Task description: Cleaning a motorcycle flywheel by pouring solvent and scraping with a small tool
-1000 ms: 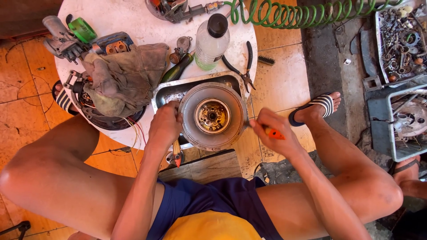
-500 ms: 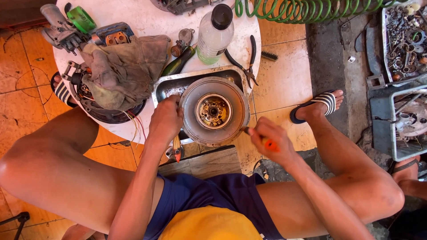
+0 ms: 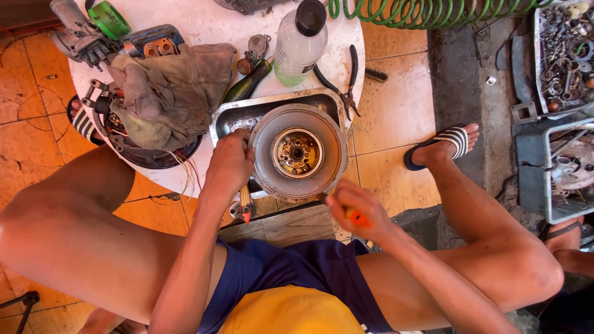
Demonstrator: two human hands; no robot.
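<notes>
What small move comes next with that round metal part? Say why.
Probably work the orange-handled tool in at the round metal part's lower rim: the right hand holds its tip there, while the left hand steadies the part on edge over the metal tray.

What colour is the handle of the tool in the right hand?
Orange. The handle shows between the fingers of the right hand in the head view, beside the round metal disc.

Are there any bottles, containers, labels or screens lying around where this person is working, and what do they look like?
Plastic bottle: on the white round table, above the metal tray; clear, black cap, a little greenish liquid, no label showing.
Green container: top left table edge; small and round, bright green with a black ring.
Screens or signs: none in view.
</notes>
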